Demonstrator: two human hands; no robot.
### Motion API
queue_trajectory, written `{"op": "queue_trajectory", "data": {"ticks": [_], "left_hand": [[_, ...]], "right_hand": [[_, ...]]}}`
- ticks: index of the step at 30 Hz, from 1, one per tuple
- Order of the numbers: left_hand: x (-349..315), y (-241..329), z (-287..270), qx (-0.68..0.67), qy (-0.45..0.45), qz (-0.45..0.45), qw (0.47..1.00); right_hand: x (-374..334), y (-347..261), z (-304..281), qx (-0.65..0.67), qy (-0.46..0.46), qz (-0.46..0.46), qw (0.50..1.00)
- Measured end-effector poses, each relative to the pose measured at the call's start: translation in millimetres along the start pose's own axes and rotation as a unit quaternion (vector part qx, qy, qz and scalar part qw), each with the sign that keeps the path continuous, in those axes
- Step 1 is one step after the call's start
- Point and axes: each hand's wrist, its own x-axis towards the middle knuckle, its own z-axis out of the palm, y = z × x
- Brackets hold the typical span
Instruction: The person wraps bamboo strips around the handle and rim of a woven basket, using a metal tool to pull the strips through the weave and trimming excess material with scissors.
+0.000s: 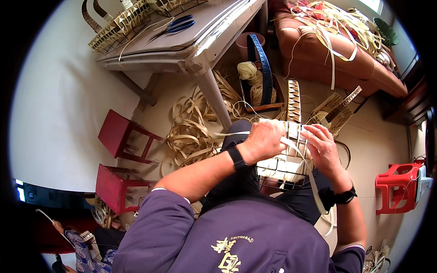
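A half-woven basket [278, 168] rests on my lap, with a black wire frame, pale flat strips and an upright patterned handle [294, 98]. My left hand [264, 140] is closed in a pinch at its left side, gripping a pale weaving strip [314, 185]. One end of this strip sticks out left of the fist. The other part arcs across the basket and hangs down past my right wrist. On the basket's right edge, beside the handle, the bent fingers of my right hand [322, 148] hold the rim. Its fingertips are partly hidden among the strips.
A table [200, 54] with blue-handled scissors [175, 27] and another basket [120, 25] stands ahead left. Loose strips [189, 132] cover the floor beneath. Red stools [120, 136] stand left, a red plastic stool [393, 189] right. Another person's sleeve [84, 248] shows lower left.
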Motion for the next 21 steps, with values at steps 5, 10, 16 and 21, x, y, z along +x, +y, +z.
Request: {"op": "queue_trajectory", "data": {"ticks": [5,10,16,21], "left_hand": [[22.8,4.8,16.1,0.025,-0.041,-0.045,0.998],[37.0,-1.1,23.8,-0.024,-0.046,-0.094,0.994],[47.4,-5.5,33.2,-0.106,-0.06,-0.17,0.978],[56.9,-2.9,36.0,-0.179,-0.052,-0.184,0.965]], "right_hand": [[11.9,14.6,26.5,-0.016,-0.021,0.001,1.0],[19.7,24.2,32.0,-0.022,-0.002,0.0,1.0],[22.0,36.7,29.7,0.002,0.014,0.005,1.0],[23.1,52.1,27.3,0.012,0.015,0.009,1.0]]}}
